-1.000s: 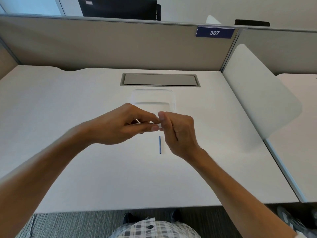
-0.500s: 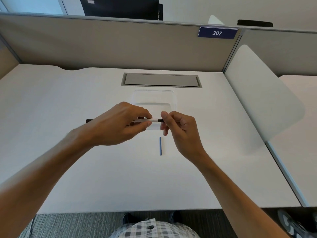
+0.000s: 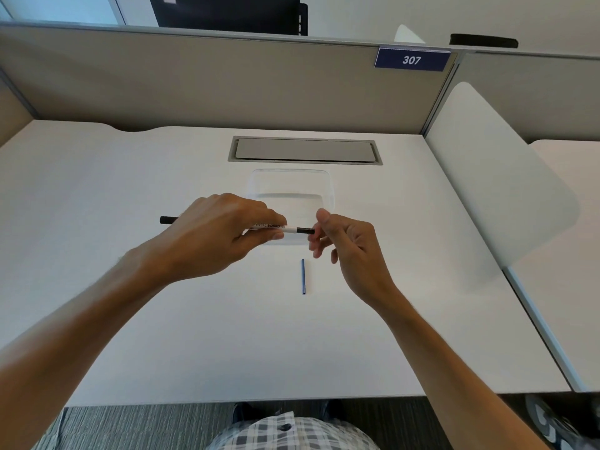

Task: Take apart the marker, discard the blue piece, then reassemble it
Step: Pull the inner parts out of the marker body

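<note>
A white whiteboard marker [image 3: 279,227] with black ends lies level above the desk, held around its middle by my left hand [image 3: 214,235]. Its black left end sticks out past my knuckles. My right hand [image 3: 344,245] is at the marker's black right end, thumb and fingertips just at the tip, the fingers loosely spread. A thin blue rod [image 3: 303,276] lies on the white desk [image 3: 162,319] below both hands, pointing away from me, touched by neither hand.
A clear plastic tray [image 3: 326,186] sits on the desk just behind the hands. A grey cable hatch [image 3: 305,150] is set into the desk further back. Partition walls close off the back and right. A white chair back [image 3: 496,177] stands at the right.
The hands, pressed together a second ago, have moved apart. The marker now shows full length in my left hand, and my right fingers have loosened at its right end. The blue rod has not moved.
</note>
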Motion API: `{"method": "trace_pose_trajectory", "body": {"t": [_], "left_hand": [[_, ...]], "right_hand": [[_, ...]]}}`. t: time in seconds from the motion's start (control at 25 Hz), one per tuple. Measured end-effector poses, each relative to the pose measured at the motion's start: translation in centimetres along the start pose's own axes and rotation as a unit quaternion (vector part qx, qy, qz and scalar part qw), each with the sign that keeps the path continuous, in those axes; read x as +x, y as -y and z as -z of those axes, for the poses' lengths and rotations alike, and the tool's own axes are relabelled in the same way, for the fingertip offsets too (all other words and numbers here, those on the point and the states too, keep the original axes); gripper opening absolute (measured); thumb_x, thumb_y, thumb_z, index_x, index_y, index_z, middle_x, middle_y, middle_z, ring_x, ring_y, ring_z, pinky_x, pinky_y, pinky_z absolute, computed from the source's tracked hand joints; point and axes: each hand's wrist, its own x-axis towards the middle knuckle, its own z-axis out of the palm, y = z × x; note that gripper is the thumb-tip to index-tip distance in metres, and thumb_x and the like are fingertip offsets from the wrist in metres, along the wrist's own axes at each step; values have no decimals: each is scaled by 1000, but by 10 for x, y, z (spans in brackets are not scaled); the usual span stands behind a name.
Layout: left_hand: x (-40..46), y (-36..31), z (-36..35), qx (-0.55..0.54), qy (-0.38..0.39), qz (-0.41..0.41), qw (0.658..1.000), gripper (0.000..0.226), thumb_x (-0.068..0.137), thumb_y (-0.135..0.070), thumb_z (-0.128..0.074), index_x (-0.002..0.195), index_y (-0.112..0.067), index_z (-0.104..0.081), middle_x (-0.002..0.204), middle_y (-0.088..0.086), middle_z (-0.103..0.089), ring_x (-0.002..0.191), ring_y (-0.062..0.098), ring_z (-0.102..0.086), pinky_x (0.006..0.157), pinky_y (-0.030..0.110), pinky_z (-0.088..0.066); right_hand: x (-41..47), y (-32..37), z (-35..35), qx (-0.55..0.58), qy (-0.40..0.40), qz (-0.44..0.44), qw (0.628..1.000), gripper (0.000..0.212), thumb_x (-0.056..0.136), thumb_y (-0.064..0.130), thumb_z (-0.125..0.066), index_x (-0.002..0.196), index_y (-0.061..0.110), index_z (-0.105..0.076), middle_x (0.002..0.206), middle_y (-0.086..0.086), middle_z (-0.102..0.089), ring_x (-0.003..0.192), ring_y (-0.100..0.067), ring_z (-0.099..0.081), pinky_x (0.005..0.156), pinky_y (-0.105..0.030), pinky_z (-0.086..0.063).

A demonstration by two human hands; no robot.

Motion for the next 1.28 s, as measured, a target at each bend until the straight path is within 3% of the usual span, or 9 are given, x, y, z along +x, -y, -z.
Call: {"method": "trace_pose_trajectory", "body": {"t": [0.16, 0.48, 0.6, 0.76, 0.96, 1.12, 1.28], "left_hand": [[0, 1, -2, 19, -20, -8, 1000, 29, 96, -42, -50, 113, -28, -69, 70, -31, -42, 58, -5, -46, 49, 20, -28], [1, 4, -4, 33, -32, -19, 999, 33, 93, -42, -47, 112, -26, -70, 76, -24, -47, 58, 7, -41, 48, 20, -26], [0, 5, -5, 39, -31, -28, 998, 32, 94, -41, -47, 112, -27, -69, 75, -17, -55, 59, 9, -42, 46, 21, -27], [1, 5, -6, 39, -38, -29, 998, 31, 94, -41, -48, 113, -28, -69, 74, -14, -56, 58, 11, -42, 44, 26, -33], [1, 7, -6, 48, -40, -34, 998, 31, 94, -41, -48, 112, -28, -69, 73, -13, -56, 58, 10, -41, 45, 23, -28], [0, 8, -8, 54, -39, -40, 997, 31, 94, -41, -47, 112, -27, -69, 74, -15, -55, 58, 10, -40, 45, 20, -23], [-1, 11, -9, 62, -34, -40, 997, 31, 94, -41, -47, 112, -28, -69, 74, -13, -57, 57, 11, -39, 45, 21, -25]], "right_hand": [[1, 3, 1, 7, 30, 1, 1000, 32, 99, 19, -58, 73, 4, -70, 68, -8, -68, 59, -11, -59, 57, -10, -41], [2, 3, 6, -2, 34, -21, 999, 2, 88, 15, -72, 88, 17, -73, 76, 10, -72, 65, -6, -64, 59, -16, -43], [3, 3, 6, -11, 23, -20, 999, 7, 89, 24, -72, 92, 17, -72, 79, 10, -72, 66, -7, -65, 60, -13, -44], [3, 3, 5, -10, 20, -2, 1000, 27, 95, 30, -62, 85, 7, -73, 76, -3, -74, 63, -13, -63, 59, -13, -42], [2, 6, 9, -10, 21, -1, 1000, 12, 91, 17, -69, 83, 10, -75, 72, 1, -73, 60, -7, -61, 57, -10, -42], [3, 4, 11, -15, 16, -11, 1000, 3, 84, 17, -77, 87, 15, -76, 77, 8, -74, 68, -9, -66, 65, -29, -53], [3, 3, 8, -67, 20, 13, 997, 13, 90, 25, -70, 85, 14, -77, 74, 6, -74, 64, -6, -65, 60, -15, -46]]}}
